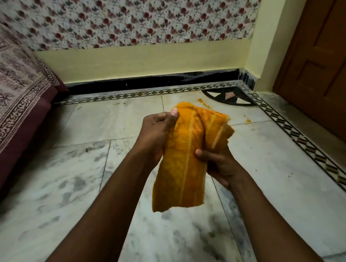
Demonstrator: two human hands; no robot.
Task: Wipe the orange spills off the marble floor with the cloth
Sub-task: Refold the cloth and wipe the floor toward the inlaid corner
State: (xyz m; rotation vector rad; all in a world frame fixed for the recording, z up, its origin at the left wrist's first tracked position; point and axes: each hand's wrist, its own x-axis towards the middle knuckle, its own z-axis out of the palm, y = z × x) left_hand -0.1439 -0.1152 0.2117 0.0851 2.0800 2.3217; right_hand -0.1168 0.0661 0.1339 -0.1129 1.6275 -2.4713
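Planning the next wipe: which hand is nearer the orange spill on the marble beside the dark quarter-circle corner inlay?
Right. The right hand grips the orange cloth's right side, below the spill; the left hand is further left.

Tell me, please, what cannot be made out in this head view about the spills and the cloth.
- Floor behind the cloth: hidden, so any spill there is unseen.
- Orange spills near the corner inlay: too small to judge their extent.
- Right hand fingers: mostly behind the cloth.
- Door: cut off by the right edge.
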